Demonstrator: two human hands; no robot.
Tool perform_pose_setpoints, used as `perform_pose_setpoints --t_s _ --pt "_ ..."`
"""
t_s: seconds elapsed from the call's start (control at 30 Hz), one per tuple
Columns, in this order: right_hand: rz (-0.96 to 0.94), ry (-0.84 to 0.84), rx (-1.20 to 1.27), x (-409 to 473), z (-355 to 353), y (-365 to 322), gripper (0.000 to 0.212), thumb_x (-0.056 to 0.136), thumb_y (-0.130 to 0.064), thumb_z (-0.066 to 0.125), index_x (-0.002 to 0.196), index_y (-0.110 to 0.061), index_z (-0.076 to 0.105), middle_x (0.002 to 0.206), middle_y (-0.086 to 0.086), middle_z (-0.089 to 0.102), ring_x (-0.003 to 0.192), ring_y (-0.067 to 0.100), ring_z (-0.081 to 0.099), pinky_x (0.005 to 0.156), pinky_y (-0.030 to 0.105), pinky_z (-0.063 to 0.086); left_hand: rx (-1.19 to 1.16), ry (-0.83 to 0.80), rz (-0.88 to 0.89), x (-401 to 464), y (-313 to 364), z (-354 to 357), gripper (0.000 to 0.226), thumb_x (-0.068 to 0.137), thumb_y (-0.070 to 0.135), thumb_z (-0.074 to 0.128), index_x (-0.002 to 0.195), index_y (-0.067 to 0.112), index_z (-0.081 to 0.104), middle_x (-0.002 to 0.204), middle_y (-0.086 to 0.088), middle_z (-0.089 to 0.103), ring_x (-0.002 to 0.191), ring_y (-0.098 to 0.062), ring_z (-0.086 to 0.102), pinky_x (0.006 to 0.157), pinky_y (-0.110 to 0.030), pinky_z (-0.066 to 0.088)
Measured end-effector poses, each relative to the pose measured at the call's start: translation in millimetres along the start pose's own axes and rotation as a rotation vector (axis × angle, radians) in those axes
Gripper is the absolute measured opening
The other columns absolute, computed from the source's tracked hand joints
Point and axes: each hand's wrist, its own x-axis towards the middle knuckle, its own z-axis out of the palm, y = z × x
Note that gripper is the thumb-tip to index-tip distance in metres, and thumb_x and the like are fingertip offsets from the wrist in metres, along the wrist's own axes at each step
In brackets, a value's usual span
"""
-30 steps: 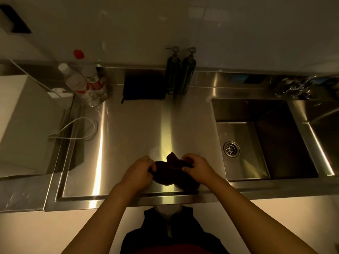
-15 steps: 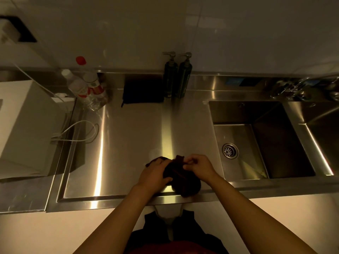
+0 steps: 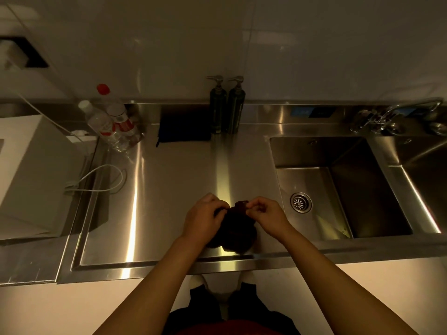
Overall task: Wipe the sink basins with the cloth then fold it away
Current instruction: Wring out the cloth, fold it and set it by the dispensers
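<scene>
A dark cloth [image 3: 238, 228] hangs bunched between my hands over the front of the steel drainboard [image 3: 174, 194]. My left hand [image 3: 205, 218] grips its left side with curled fingers. My right hand [image 3: 262, 213] pinches the cloth's top edge between thumb and fingers. The near sink basin [image 3: 358, 180] with its round drain [image 3: 300, 202] lies just to the right of my hands. A second basin [image 3: 428, 170] shows at the far right edge.
Two dark pump bottles [image 3: 227, 105] stand at the back wall, a dark folded cloth [image 3: 183, 126] beside them. Two plastic water bottles [image 3: 111, 119] lean at the back left. A white appliance [image 3: 31, 170] with a looped cable [image 3: 104, 177] sits left. Taps [image 3: 387, 117] are at back right.
Both hands have drawn closer together and lifted the cloth's top edge. The cloth has gone from spread between them to bunched and hanging lower.
</scene>
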Motion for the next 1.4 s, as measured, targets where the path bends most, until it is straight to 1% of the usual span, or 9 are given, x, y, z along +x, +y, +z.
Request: perform_pose_setpoints --t_s 0.1,0.23,0.33,0.57,0.67,0.83,1.03,1.13,1.4 --pt "0.008 -0.045 0.025 1 1 -5 0.026 0.086 -0.020 0.081 0.103 -0.003 0.071 0.095 0.010 0.074 0.090 0.018 0.070 0.082 0.026 0.055 -0.019 0.051 0.049 2 11 3 0.015 0.093 0.026 0.070 0.105 0.032 0.077 0.107 0.015 0.057 0.104 -0.006 0.055 0.085 -0.020 0.048" --pt "-0.077 0.027 -0.017 4 0 -10 0.016 0.087 -0.006 0.077 0.095 0.004 0.067 0.079 0.005 0.065 0.072 0.010 0.062 0.065 0.011 0.049 0.021 0.091 0.067 1 12 1 0.015 0.089 0.021 0.074 0.100 0.030 0.076 0.114 0.012 0.055 0.110 -0.007 0.050 0.086 -0.017 0.045" --pt "-0.186 0.024 -0.049 1 -4 -14 0.009 0.088 0.000 0.072 0.088 -0.001 0.063 0.082 0.004 0.064 0.072 0.002 0.061 0.070 0.013 0.050 0.110 0.042 0.065 0 9 -2 0.012 0.088 0.018 0.074 0.098 0.026 0.074 0.121 0.009 0.055 0.113 -0.009 0.049 0.091 -0.024 0.048" --pt "-0.323 -0.009 0.084 -10 -9 -23 0.011 0.083 0.013 0.064 0.085 0.005 0.056 0.103 0.000 0.071 0.106 0.007 0.067 0.089 0.022 0.055 -0.038 -0.100 -0.052 4 7 -4 0.014 0.088 0.020 0.069 0.093 0.028 0.059 0.154 0.006 0.044 0.140 -0.011 0.040 0.109 -0.027 0.036" --pt "-0.372 -0.038 0.146 -11 -16 -27 0.011 0.081 0.018 0.061 0.085 0.010 0.055 0.113 0.008 0.073 0.115 0.017 0.067 0.098 0.029 0.055 -0.135 -0.223 -0.116 7 6 -6 0.018 0.085 0.013 0.068 0.089 0.026 0.056 0.139 0.000 0.060 0.130 -0.017 0.055 0.104 -0.034 0.048" --pt "-0.354 0.028 0.026 -7 -22 -30 0.014 0.077 0.012 0.066 0.081 0.002 0.058 0.102 0.004 0.073 0.105 0.013 0.068 0.093 0.034 0.058 -0.143 -0.260 -0.190 -1 -4 -6 0.022 0.083 0.013 0.066 0.083 0.029 0.052 0.081 0.000 0.064 0.076 -0.022 0.063 0.073 -0.048 0.056" --pt "-0.234 0.250 -0.196 9 -33 -16 0.020 0.073 0.002 0.074 0.073 -0.011 0.058 0.078 0.003 0.066 0.073 0.018 0.065 0.070 0.038 0.055 -0.014 -0.144 -0.176 1 -14 -24 0.038 0.083 0.022 0.068 0.107 0.045 0.049 0.089 0.016 0.060 0.078 -0.002 0.061 0.063 -0.013 0.041" --pt "-0.221 0.252 -0.255 17 -42 -13 0.020 0.075 -0.002 0.075 0.074 -0.017 0.061 0.067 -0.001 0.063 0.059 0.009 0.059 0.062 0.031 0.053 0.093 -0.146 -0.155 3 -22 -38 0.027 0.083 0.024 0.069 0.102 0.040 0.058 0.088 0.016 0.059 0.079 -0.005 0.060 0.065 -0.020 0.041" --pt "-0.253 0.288 -0.238 41 -54 -32 0.023 0.076 -0.003 0.075 0.083 -0.024 0.071 0.074 -0.006 0.071 0.071 0.005 0.069 0.070 0.025 0.058 0.244 -0.053 -0.111 25 -30 -76 0.017 0.083 0.020 0.070 0.098 0.026 0.068 0.098 0.008 0.062 0.089 -0.019 0.063 0.070 -0.029 0.041"
